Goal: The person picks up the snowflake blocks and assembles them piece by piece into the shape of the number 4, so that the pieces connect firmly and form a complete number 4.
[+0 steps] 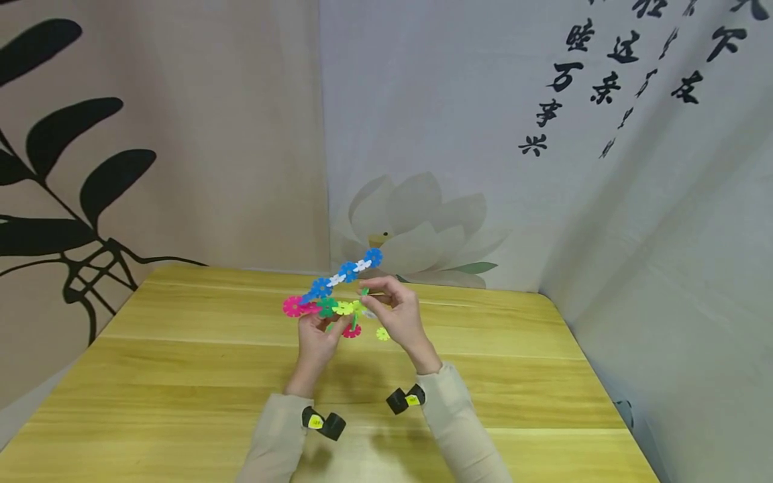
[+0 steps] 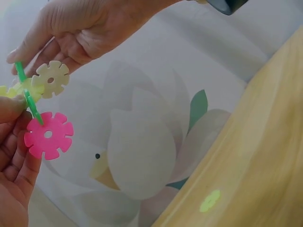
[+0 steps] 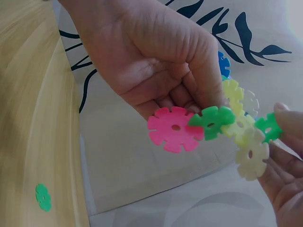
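Both hands hold a model of slotted plastic flower discs (image 1: 344,308) joined edge to edge, raised over the table. My left hand (image 1: 317,343) grips it near the middle, thumb and fingers at the yellow and green discs. A chain of blue and white discs (image 1: 347,272) slants up and away from a pink disc (image 1: 292,306) at the left. My right hand (image 1: 400,320) pinches a green disc (image 3: 268,127) between thumb and fingers, at a yellow disc's (image 3: 240,124) edge. A white disc (image 3: 252,154) and another pink disc (image 3: 175,129) stick out from this side.
On the wooden table (image 1: 513,376) lie a loose yellow disc (image 2: 210,201) and a loose green disc (image 3: 43,197). Behind the table's far edge hangs a printed curtain (image 1: 435,134); another curtain (image 1: 664,221) stands along the right side.
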A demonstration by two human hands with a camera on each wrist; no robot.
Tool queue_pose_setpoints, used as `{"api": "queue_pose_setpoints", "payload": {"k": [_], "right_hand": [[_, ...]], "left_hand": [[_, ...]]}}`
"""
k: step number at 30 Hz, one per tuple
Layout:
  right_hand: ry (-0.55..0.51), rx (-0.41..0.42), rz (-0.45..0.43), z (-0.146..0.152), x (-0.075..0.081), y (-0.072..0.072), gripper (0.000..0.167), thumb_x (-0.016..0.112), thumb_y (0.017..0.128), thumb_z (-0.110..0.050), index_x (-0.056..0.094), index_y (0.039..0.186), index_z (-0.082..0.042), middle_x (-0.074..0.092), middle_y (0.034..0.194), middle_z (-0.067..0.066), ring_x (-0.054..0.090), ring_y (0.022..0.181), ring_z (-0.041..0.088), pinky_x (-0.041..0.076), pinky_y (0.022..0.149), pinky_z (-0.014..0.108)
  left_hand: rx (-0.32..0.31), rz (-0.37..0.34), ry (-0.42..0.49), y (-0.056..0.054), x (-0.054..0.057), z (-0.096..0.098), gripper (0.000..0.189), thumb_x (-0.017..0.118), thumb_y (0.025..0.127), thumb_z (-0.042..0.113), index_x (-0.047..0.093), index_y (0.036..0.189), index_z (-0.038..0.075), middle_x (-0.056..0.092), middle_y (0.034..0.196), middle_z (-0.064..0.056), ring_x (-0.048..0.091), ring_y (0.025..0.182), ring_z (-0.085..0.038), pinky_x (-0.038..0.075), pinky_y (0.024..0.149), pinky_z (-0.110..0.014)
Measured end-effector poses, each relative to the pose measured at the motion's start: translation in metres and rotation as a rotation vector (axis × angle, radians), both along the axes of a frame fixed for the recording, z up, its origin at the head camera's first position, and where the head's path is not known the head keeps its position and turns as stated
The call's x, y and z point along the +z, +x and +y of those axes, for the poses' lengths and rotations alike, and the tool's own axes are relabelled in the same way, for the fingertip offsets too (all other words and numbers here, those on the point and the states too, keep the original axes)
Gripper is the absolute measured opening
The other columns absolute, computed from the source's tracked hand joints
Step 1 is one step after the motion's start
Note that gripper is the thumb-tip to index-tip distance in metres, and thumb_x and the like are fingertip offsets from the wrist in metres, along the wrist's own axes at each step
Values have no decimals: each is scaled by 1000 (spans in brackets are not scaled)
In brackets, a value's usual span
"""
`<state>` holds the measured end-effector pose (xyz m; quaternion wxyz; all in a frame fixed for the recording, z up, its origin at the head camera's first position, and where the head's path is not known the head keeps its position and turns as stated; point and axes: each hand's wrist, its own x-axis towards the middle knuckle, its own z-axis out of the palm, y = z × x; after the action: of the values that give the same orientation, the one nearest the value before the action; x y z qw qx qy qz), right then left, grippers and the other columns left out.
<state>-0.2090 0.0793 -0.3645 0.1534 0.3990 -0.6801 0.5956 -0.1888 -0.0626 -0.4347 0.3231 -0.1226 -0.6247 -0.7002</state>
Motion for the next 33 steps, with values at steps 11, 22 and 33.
{"api": "queue_pose_setpoints", "payload": {"k": [11, 22, 33], "right_hand": [[30, 14, 10, 4, -18, -17, 15, 67, 79, 11, 62, 94, 11, 65, 93, 26, 66, 79, 32, 58, 70, 38], [-37, 27, -26, -1, -28, -15, 15, 65, 79, 14, 60, 93, 14, 63, 96, 31, 62, 83, 46, 58, 67, 35], [-13, 31, 5, -1, -8, 1, 17, 62, 79, 18, 59, 96, 18, 61, 98, 33, 64, 86, 39, 58, 71, 35]], "left_hand": [[-38, -19, 49, 8, 7, 5, 9, 64, 76, -18, 62, 78, -10, 66, 76, 8, 62, 72, 0, 53, 69, -17], [1, -63, 133, 4, -9, 10, 6, 66, 78, -13, 60, 76, -15, 64, 67, 13, 57, 57, -1, 48, 51, -14], [10, -83, 189, 3, -9, 12, 3, 63, 77, -17, 61, 79, -16, 64, 69, 12, 57, 58, 0, 48, 52, -12]]}}
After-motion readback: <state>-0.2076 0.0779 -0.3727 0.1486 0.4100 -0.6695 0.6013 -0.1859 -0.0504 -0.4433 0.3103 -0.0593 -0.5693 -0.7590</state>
